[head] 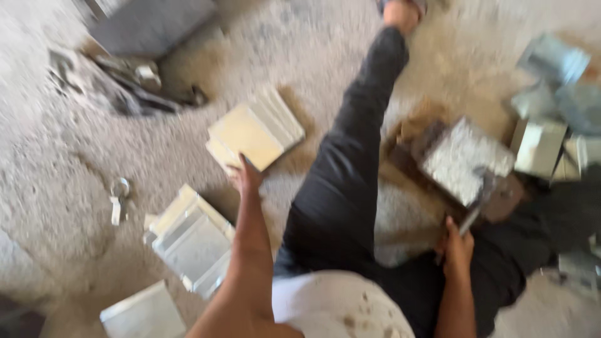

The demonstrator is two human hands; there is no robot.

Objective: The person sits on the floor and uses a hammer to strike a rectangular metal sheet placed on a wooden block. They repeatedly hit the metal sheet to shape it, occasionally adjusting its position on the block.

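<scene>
From the head camera I look down on a person seated on a rough, dusty concrete floor, one leg in dark trousers stretched out ahead. The whole view is smeared by motion, so fine detail is lost.

My left hand reaches forward to a stack of cream-coloured tiles lying flat on the floor just left of the leg. The fingers touch the near edge of the stack; I cannot tell whether they are curled around a tile or only resting against it.

My right hand sits low by the right thigh, closed around the handle of a thin metal tool whose blade runs up to a speckled grey square slab. That slab rests tilted on brownish pieces to the right of the leg.

A second stack of pale tiles lies beside my left forearm, and a single pale tile sits nearer the bottom edge. More grey-white tile pieces are heaped at the far right. A small metal object lies on the floor at left, with a dark pile of debris beyond it.
</scene>
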